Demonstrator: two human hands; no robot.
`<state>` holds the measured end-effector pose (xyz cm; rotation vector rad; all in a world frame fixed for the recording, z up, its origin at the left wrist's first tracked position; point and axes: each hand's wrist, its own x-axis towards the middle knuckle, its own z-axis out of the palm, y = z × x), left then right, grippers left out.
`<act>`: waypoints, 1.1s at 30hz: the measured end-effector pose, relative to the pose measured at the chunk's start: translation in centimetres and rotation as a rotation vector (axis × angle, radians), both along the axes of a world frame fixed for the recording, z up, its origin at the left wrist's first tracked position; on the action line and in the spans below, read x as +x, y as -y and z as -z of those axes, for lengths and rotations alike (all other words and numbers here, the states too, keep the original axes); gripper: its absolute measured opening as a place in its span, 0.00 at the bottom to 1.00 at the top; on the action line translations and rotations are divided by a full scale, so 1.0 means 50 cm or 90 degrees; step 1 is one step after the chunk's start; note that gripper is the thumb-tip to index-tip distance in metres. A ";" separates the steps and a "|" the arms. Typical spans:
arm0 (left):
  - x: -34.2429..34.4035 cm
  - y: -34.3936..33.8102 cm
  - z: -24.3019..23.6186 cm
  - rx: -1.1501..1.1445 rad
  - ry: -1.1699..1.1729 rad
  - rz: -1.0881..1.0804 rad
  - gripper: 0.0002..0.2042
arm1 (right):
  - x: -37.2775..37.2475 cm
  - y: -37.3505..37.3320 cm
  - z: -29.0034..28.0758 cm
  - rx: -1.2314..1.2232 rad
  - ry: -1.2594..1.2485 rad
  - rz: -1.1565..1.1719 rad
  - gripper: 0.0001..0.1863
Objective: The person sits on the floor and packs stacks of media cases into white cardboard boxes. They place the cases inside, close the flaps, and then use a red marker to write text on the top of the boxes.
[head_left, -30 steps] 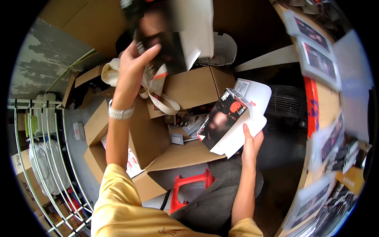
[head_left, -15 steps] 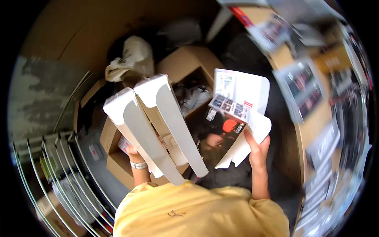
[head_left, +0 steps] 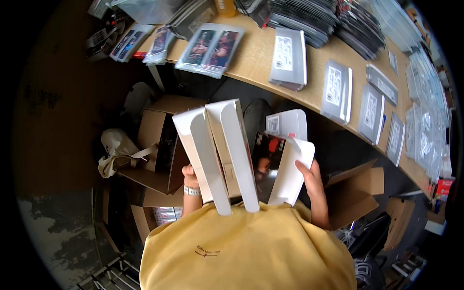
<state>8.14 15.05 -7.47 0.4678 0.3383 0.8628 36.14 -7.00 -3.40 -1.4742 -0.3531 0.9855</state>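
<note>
Open white boxes, a pair of them, are right in front of you, a bit left of middle, near ends down by your yellow shirt. Long axis runs far to near, with the far ends leaning a little left. Your left hand is the closer one: it's at their left side, curled in around them, so the boxes lie to the right of those fingers. Most of the fingers are hidden, so can't tell how each one sits. Over on the right, your right hand has a dark printed box, thumb on its white flap, other fingers out of sight behind. That box lies left of your thumb, and it runs roughly far to near too. The two loads are just beside each other; can't tell if they touch. Wooden table is on the far side.
</note>
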 end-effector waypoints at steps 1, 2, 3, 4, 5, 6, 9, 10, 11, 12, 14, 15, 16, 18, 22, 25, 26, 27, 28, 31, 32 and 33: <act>0.028 0.015 0.002 -0.007 0.000 0.020 0.33 | 0.015 0.022 -0.001 0.001 0.001 0.008 0.24; 0.042 0.030 -0.010 0.016 -0.004 0.013 0.33 | 0.031 0.026 0.011 0.036 -0.006 -0.002 0.25; 0.063 0.035 -0.019 0.019 -0.015 0.029 0.33 | 0.049 0.040 0.015 0.050 -0.004 0.009 0.26; 0.085 0.045 -0.025 0.022 -0.023 0.043 0.33 | 0.063 0.045 0.018 0.060 -0.015 0.014 0.26; 0.106 0.059 -0.033 0.021 -0.032 0.053 0.33 | 0.078 0.051 0.019 0.070 -0.027 0.017 0.27; 0.120 0.072 -0.035 0.021 -0.041 0.057 0.33 | 0.093 0.056 0.025 0.076 -0.036 0.011 0.27; 0.141 0.103 -0.038 0.020 -0.066 0.065 0.33 | 0.100 0.051 0.017 0.117 -0.022 -0.024 0.27; 0.145 0.106 -0.041 0.024 -0.070 0.070 0.33 | 0.096 0.046 0.020 0.125 0.007 -0.034 0.27; 0.146 0.116 -0.045 0.019 -0.088 0.069 0.33 | 0.092 0.036 0.022 0.129 0.033 -0.051 0.27; 0.155 0.120 -0.042 0.020 -0.093 0.066 0.33 | 0.093 0.026 0.009 0.116 0.107 -0.088 0.26; 0.157 0.132 -0.044 0.019 -0.109 0.065 0.33 | 0.071 0.016 -0.039 0.072 0.267 -0.177 0.24; 0.161 0.132 -0.044 0.018 -0.113 0.068 0.33 | 0.061 0.014 -0.063 0.056 0.356 -0.211 0.23; 0.161 0.129 -0.043 0.016 -0.120 0.072 0.33 | 0.048 0.011 -0.085 0.028 0.384 -0.241 0.22; 0.158 0.129 -0.047 0.020 -0.125 0.069 0.33 | 0.024 0.003 -0.132 -0.013 0.450 -0.312 0.18; 0.136 0.128 -0.054 0.025 -0.130 0.052 0.33 | 0.012 -0.011 -0.172 0.092 0.660 -0.293 0.17; 0.116 0.128 -0.048 0.024 -0.125 0.041 0.33 | 0.029 -0.024 -0.195 0.124 0.768 -0.327 0.16; 0.109 0.130 -0.047 0.026 -0.123 0.038 0.33 | 0.038 -0.029 -0.202 0.120 0.818 -0.344 0.16; 0.102 0.132 -0.044 0.020 -0.121 0.032 0.33 | 0.046 -0.035 -0.209 0.116 0.871 -0.360 0.16; 0.093 0.135 -0.041 0.015 -0.119 0.026 0.33 | 0.054 -0.040 -0.218 0.106 0.929 -0.396 0.16; 0.069 0.132 -0.040 0.015 -0.122 0.018 0.33 | 0.042 -0.053 -0.199 0.039 1.065 -0.491 0.16; 0.063 0.134 -0.039 0.010 -0.120 0.017 0.33 | 0.035 -0.049 -0.176 0.027 1.066 -0.508 0.16; 0.061 0.134 -0.034 0.007 -0.118 0.015 0.33 | 0.033 -0.042 -0.153 0.018 1.068 -0.525 0.16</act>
